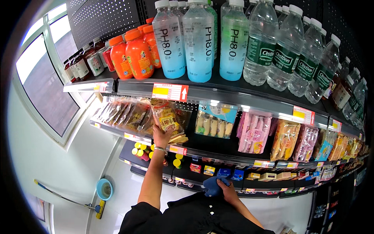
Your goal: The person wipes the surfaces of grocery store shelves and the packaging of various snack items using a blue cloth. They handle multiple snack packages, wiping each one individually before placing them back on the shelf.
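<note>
- Snack packet (165, 116), gold and brown, leans upright toward the left end of the second shelf (216, 145), near its front edge.
- The left hand (161, 136) has its fingers (170, 131) closed around the packet's lower part; a bracelet (160, 149) circles that wrist.
- A flat golden packet (178, 139) lies just beside this hand, at the shelf's front edge.
- The right hand (228, 190) grips a bunched blue cloth (212, 186) in front of the black shirt (187, 218), away from the shelves.
- Clear packets with brown contents (125, 113) fill the second shelf's left corner; a blue-and-white pack of finger-shaped snacks (215, 121) and pink packets (255, 132) stand to the right.
- Orange bottles (139, 54), blue-tinted bottles (198, 43) and green-labelled water bottles (260, 48) line the top shelf (233, 90) along its front edge.
- Yellow-capped containers (142, 151) sit on the shelf below, toward its left end.
- On the floor at left, a light-blue basin (104, 189) stands beside a yellow-headed mop (100, 210).
</note>
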`<state>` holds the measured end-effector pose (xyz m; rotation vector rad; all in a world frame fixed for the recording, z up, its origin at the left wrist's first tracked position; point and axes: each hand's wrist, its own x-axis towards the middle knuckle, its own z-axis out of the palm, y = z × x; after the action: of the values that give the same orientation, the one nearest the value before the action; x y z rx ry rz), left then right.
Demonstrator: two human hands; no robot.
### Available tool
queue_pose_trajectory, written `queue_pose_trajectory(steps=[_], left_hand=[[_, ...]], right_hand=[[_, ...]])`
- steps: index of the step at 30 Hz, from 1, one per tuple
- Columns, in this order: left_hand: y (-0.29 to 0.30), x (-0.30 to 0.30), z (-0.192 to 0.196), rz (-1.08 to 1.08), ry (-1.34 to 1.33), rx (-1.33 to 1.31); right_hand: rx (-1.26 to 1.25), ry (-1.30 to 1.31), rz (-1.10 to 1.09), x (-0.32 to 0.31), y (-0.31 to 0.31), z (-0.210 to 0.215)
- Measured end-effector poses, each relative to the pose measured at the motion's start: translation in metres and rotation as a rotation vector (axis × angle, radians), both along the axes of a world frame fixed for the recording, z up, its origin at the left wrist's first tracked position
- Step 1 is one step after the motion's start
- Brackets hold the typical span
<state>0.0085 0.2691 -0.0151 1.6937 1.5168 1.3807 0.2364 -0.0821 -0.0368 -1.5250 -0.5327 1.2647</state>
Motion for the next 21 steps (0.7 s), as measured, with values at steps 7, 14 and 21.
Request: queue_pose_trajectory(steps=[7,14,21], left_hand=[[-0.014,0.007,-0.015,-0.253,-0.603,0.063],[-0.061,-0.008,0.009,-0.357,-0.775,-0.061],[-0.113,0.046,0.065,-0.549,-0.643,0.025]], right_hand=[[0.018,0.124,-0.030,-0.018,-0.001,-0.010],[0.120,0.126,0.070,-0.038,-0.002,-0.007],[0.097,0.124,0.001,-0.035,-0.006,-0.010]])
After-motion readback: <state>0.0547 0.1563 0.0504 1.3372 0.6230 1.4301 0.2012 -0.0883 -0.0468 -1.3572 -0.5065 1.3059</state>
